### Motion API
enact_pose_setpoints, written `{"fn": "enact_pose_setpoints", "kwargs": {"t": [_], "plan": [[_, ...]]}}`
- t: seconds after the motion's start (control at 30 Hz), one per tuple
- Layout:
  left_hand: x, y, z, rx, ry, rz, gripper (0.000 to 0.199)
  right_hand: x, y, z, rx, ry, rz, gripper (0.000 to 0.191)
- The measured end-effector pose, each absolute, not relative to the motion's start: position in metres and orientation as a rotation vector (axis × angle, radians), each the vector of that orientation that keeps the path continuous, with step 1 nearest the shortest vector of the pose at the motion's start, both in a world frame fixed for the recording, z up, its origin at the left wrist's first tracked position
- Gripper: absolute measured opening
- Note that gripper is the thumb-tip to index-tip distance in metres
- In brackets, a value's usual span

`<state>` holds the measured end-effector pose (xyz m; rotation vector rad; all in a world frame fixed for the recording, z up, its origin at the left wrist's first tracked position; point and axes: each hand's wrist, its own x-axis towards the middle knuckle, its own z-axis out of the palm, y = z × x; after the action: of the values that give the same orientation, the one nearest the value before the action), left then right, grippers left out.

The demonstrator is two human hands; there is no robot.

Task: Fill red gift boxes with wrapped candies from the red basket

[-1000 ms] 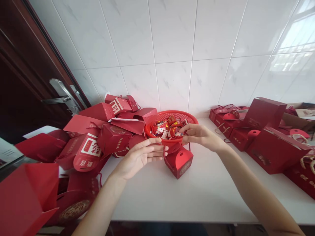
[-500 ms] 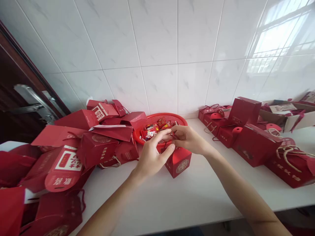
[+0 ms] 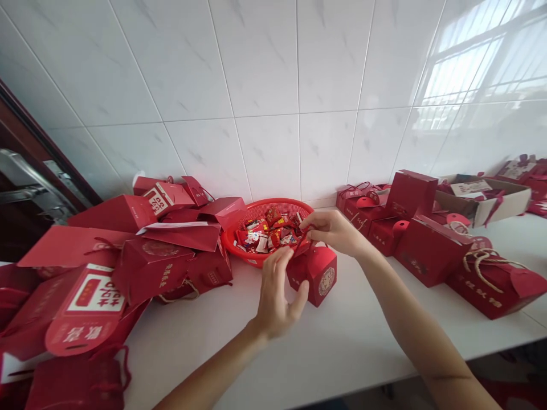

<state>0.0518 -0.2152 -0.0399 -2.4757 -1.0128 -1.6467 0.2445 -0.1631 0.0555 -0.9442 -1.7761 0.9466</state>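
A small red gift box point(image 3: 323, 275) with a round gold print on its end stands upright on the white table point(image 3: 342, 341). Above its top, my right hand point(image 3: 337, 232) pinches a thin dark red cord point(image 3: 301, 239) that rises from the box. My left hand point(image 3: 277, 299) is open at the box's left side, thumb spread from the fingers; whether its fingertips touch the cord or box is unclear. Just behind sits a red plastic basket point(image 3: 241, 257) of wrapped candies point(image 3: 273, 232).
Red boxes point(image 3: 158, 267) are piled on the left, several with open flaps. A row of red boxes point(image 3: 436, 250) stands on the right, some with rope handles. Behind them is an open carton point(image 3: 508, 205). A tiled wall point(image 3: 265, 148) backs the table.
My left hand has come away from the top of the box, down toward its near left side, and its fingers have spread. My right hand stays above the box. The view has shifted slightly right.
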Motion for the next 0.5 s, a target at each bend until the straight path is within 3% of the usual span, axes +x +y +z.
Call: {"fn": "enact_pose_setpoints", "kwargs": {"t": [0.17, 0.5], "plan": [[0.056, -0.244, -0.072, -2.608, -0.574, -1.644, 0.027, 0.255, -0.165, 0.064, -0.942, -1.711, 0.930, 0.019], [0.064, -0.248, -0.084, -2.704, -0.504, -1.707, 0.021, 0.309, -0.193, 0.120, -0.961, -1.344, 0.336, 0.012]]}}
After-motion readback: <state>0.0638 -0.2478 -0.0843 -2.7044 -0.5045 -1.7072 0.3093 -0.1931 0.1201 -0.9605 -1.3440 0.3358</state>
